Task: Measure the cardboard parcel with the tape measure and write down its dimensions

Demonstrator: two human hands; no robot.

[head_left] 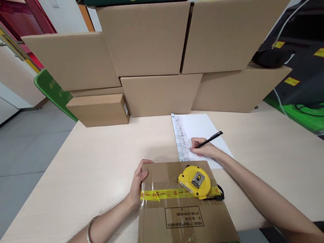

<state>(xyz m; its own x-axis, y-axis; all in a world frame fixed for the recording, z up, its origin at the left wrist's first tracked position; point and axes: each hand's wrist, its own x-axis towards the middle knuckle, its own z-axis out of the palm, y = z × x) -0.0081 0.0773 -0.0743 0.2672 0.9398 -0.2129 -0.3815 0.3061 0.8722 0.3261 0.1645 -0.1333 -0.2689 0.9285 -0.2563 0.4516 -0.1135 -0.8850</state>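
Cardboard fills my near view: a flat box (183, 218) lies on the table (98, 169) at its front edge, overhanging slightly toward me, sealed across with yellow tape (163, 194). On that strip, right of centre, sits a yellow tape measure (195, 181). From my feed, the left hand (139, 183) curls over the box's left edge, thumb on top, fingers wrapped down the side. The right hand (204, 149) pinches a black pen (211, 139), its tip on a white sheet (200, 129) just behind the box, beside a printed column. A bracelet (89, 235) circles the left wrist. Bigger cartons (145, 39) are stacked along the table's far side.
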